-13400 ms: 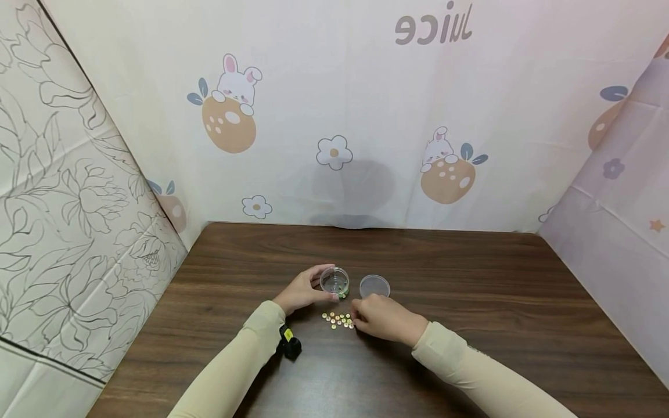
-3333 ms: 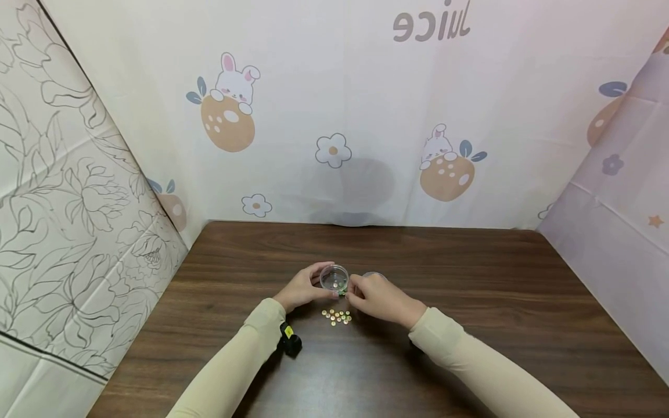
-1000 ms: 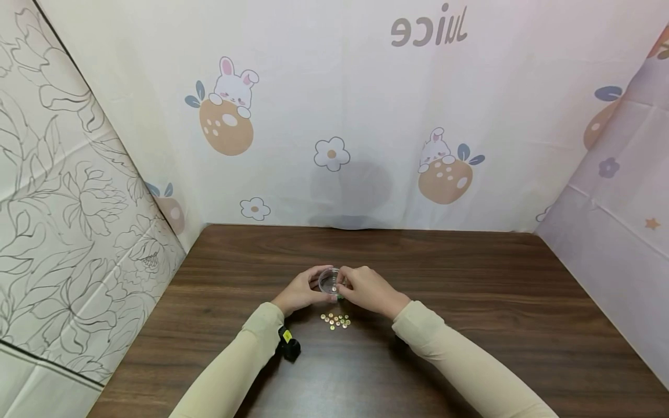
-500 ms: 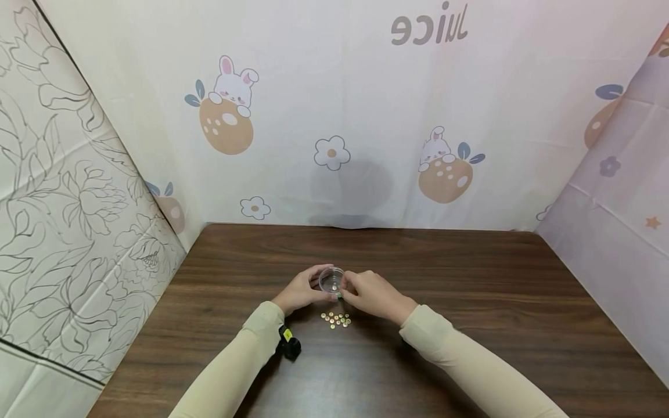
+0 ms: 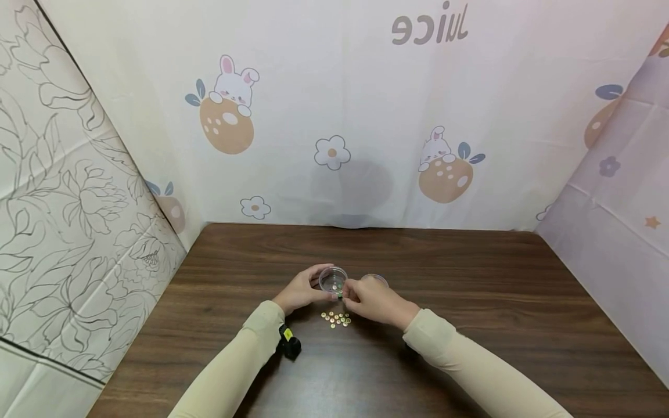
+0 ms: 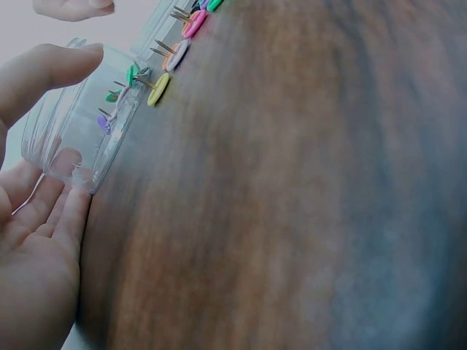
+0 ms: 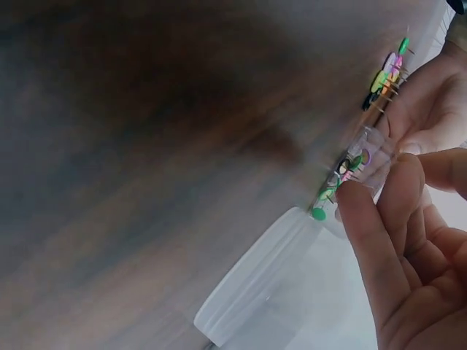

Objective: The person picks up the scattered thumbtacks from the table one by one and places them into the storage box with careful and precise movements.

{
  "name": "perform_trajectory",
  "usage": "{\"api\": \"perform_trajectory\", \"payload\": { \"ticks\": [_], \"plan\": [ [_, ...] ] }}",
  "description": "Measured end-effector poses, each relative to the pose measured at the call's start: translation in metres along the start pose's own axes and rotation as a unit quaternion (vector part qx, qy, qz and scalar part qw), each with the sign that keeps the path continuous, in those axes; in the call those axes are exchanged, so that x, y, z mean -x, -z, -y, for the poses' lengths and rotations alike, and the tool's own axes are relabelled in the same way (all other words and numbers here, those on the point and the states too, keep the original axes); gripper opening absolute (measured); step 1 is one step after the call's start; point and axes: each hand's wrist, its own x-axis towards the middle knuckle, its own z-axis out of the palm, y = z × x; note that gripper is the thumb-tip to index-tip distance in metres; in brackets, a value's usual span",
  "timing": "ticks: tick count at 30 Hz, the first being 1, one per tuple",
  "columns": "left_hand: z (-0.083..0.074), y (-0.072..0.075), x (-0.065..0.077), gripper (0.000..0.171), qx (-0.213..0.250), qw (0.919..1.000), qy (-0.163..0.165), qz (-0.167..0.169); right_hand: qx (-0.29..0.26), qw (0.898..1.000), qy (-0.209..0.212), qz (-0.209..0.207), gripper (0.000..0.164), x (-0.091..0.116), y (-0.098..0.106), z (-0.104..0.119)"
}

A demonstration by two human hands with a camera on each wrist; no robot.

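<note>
My left hand point(image 5: 305, 290) grips a clear round plastic jar point(image 5: 333, 273) by its sides, thumb in front and fingers behind. Coloured thumbtacks, among them a purple one point(image 6: 104, 122), show through its wall. My right hand point(image 5: 377, 301) is at the jar's right side, its fingers bent; its index fingertip point(image 7: 354, 193) overlaps the jar in the right wrist view. I cannot tell whether its fingers hold a tack. A green thumbtack point(image 7: 319, 214) shows just past that fingertip. In front of the jar, several loose thumbtacks point(image 5: 338, 321) lie with their points up.
Behind my right hand lies a clear round lid point(image 5: 377, 277), partly covered by the hand. A black device with a yellow label point(image 5: 290, 342) is at my left wrist. The brown wooden table point(image 5: 444, 273) runs back to a patterned curtain point(image 5: 366, 104).
My right hand was over the jar's opening a second ago and has drawn back to the right, uncovering part of the lid. My left hand keeps its grip on the jar.
</note>
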Motion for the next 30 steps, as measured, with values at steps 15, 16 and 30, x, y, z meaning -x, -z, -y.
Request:
{"api": "perform_trajectory", "payload": {
  "ticks": [15, 16, 30],
  "plan": [
    [-0.0008, -0.0004, 0.0006, 0.081, -0.003, 1.0000, -0.002, 0.000, -0.017, 0.997, -0.020, 0.075, 0.006, 0.0039, -0.0042, 0.0035],
    [-0.0004, -0.0005, 0.0003, 0.081, -0.002, 1.0000, -0.002, 0.000, -0.015, 0.997, -0.020, 0.077, 0.007, 0.0038, -0.0042, 0.0039],
    [-0.0019, -0.0012, 0.0014, 0.077, 0.000, 1.0000, -0.001, 0.000, 0.004, 0.998, -0.014, 0.065, 0.010, 0.0045, -0.0055, 0.0050]
  ]
}}
